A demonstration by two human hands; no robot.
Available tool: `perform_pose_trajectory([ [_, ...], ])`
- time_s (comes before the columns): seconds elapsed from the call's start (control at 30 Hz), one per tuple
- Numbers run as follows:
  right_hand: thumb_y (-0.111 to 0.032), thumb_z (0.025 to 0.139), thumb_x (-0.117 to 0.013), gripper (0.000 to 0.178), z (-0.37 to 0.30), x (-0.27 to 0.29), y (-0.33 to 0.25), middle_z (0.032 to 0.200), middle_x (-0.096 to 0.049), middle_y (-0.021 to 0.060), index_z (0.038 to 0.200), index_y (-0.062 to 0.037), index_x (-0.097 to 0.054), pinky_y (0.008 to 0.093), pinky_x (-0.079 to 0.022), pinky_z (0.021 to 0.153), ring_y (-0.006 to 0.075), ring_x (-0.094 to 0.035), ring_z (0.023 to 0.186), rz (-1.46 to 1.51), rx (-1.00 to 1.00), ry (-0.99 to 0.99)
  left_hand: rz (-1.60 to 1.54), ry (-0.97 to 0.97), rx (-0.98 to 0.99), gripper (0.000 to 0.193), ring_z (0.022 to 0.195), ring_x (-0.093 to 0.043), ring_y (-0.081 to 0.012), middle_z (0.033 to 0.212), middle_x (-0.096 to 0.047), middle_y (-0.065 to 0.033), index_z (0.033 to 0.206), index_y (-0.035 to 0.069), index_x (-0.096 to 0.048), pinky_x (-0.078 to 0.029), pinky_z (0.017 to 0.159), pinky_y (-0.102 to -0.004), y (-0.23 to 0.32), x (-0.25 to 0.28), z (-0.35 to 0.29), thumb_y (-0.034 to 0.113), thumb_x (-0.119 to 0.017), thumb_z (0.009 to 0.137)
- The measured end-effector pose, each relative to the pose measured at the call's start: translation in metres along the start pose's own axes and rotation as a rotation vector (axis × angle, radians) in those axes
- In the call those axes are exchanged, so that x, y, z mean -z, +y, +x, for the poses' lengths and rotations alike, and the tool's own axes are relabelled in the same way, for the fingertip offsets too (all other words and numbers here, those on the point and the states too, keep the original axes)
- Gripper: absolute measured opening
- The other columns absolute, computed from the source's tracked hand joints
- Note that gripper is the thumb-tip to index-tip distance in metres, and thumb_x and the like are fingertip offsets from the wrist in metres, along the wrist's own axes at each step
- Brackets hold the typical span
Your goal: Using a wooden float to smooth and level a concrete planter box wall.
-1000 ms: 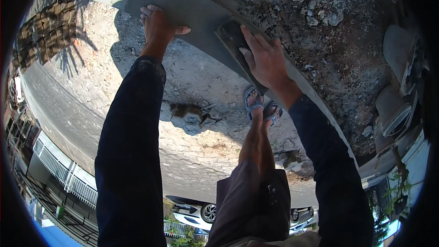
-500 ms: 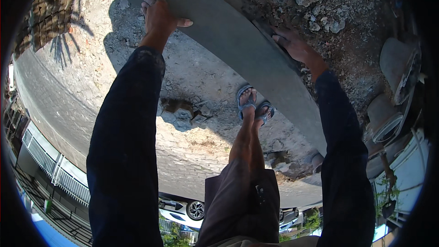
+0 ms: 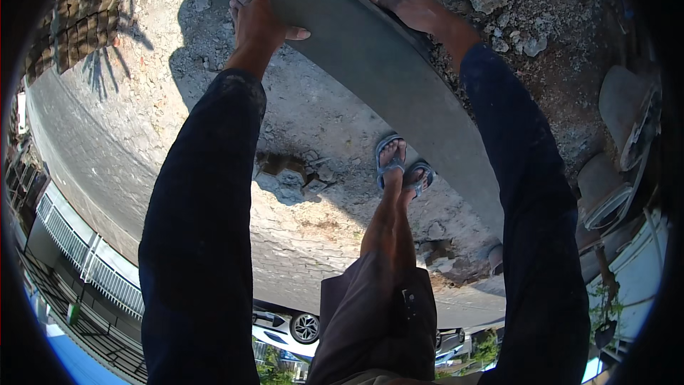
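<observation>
A long smooth grey concrete kerb (image 3: 399,93) runs slantwise from the upper left toward the lower right. My left hand (image 3: 258,27) leans on its near edge, fingers stretched and thumb spread, holding nothing. At the kerb's far side my right hand (image 3: 413,6) grips a long, thin, dark flat tool (image 3: 420,44) that lies along that edge. Its handle is hidden by the hand, and its exact kind cannot be made out.
Rubble and loose soil (image 3: 520,36) lie beyond the kerb, with concrete pipes (image 3: 605,185) at the right. My sandalled feet (image 3: 392,160) stand close to the near side. Broken chunks (image 3: 288,175) lie left of them; stacked blocks (image 3: 82,18) stand far left.
My right hand has slid up and to the left along the kerb's far edge, taking the thin dark tool with it. My left hand stays at the same place on the kerb.
</observation>
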State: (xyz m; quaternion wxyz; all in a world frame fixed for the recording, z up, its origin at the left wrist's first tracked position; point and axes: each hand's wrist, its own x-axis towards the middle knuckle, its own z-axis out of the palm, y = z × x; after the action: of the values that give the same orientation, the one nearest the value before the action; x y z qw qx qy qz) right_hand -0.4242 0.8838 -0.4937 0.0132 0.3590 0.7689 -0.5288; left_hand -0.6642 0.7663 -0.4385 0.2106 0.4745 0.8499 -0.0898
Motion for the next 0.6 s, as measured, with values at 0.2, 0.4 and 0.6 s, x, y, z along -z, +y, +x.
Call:
perform_pose_trajectory([
  [0.2, -0.040, 0.101, -0.050, 0.054, -0.202, 0.041, 0.104, 0.149, -0.044, 0.0185, 0.146, -0.0097, -0.044, 0.0386, -0.029, 0.116, 0.0323, -0.040, 0.139, 0.014, -0.436, -0.245, 0.009, -0.009, -0.010, 0.136, 0.144, -0.022, -0.0472, 0.148, -0.018, -0.0449, 0.143, -0.020, -0.017, -0.020, 0.120, -0.0456, 0.008, 0.000, 0.000, 0.040, -0.097, 0.050],
  [0.4, -0.042, 0.101, -0.049, 0.053, -0.121, 0.032, 0.044, 0.147, -0.046, 0.0173, 0.147, -0.0157, -0.043, 0.0381, -0.032, 0.113, 0.0339, -0.043, 0.136, 0.084, -0.307, -0.146, 0.030, -0.059, -0.035, 0.132, 0.141, -0.026, -0.0506, 0.147, -0.021, -0.0451, 0.141, -0.021, -0.022, -0.029, 0.116, -0.0465, 0.000, -0.004, 0.005, 0.043, -0.096, 0.051],
  [0.6, -0.036, 0.103, -0.045, 0.050, -0.270, 0.032, 0.099, 0.146, -0.046, 0.0171, 0.147, -0.0125, -0.042, 0.0417, -0.032, 0.115, 0.0329, -0.041, 0.137, -0.094, -0.540, -0.317, 0.079, -0.102, -0.037, 0.125, 0.135, -0.037, -0.0498, 0.145, -0.027, -0.0433, 0.136, -0.021, -0.029, -0.039, 0.110, -0.0475, -0.006, 0.004, 0.009, 0.046, -0.095, 0.052],
])
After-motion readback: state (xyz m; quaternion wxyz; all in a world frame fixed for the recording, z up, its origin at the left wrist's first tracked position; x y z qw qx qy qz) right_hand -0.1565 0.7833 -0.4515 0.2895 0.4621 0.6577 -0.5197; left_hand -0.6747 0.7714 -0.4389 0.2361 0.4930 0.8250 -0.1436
